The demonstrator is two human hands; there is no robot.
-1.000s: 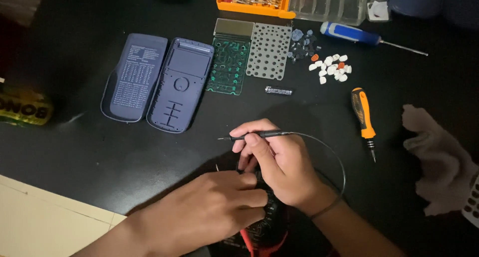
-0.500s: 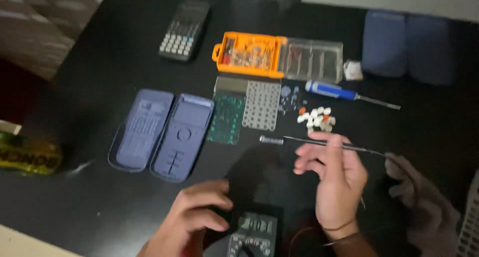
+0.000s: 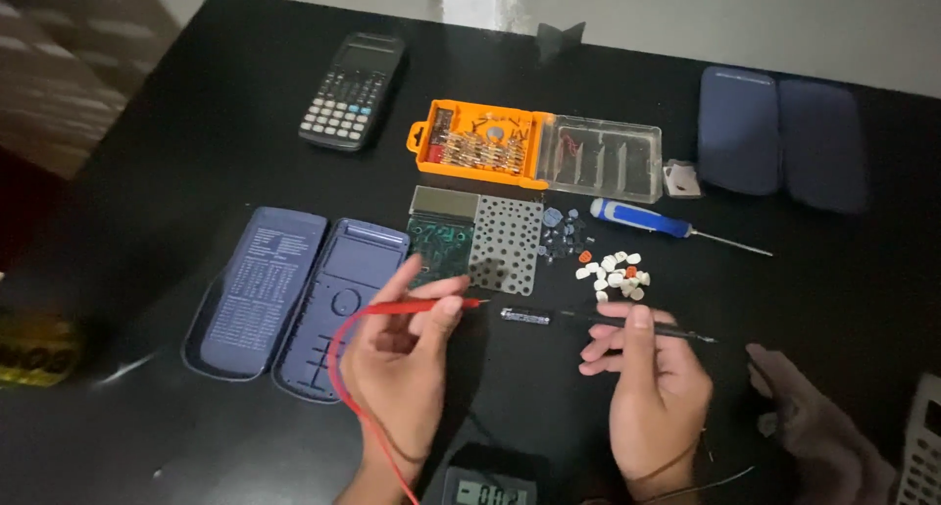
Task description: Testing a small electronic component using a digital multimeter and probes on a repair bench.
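Left hand [image 3: 397,368] at seven o'clock of the black table [image 3: 196,123], fingers pinched round a red probe [image 3: 431,306], tip pointing toward three o'clock; red wire [image 3: 338,368] looped back along the wrist. Right hand [image 3: 652,387] at five o'clock, fingers closed on a black probe [image 3: 662,330], its tip aimed toward three o'clock too. Between the two tips, a small battery [image 3: 526,316], lying flat, just beside the red tip but whether touching could not be told. Meter [image 3: 488,485] at six o'clock, cut by the lower edge, display lit.

At twelve o'clock of the hands, a green circuit board [image 3: 438,242] and a grey dotted key mat [image 3: 505,242], side by side and touching. At one o'clock, a heap of small white keys [image 3: 613,275] and a blue-handled screwdriver [image 3: 642,219]. Farther up, an orange bit box [image 3: 480,142] with its clear lid [image 3: 603,157] open. At eleven o'clock, a whole calculator [image 3: 351,91]. At nine o'clock, two blue shell halves [image 3: 294,299], laid inside up. At two o'clock, a dark blue case [image 3: 781,137]. At four o'clock, a pale cloth [image 3: 814,436].
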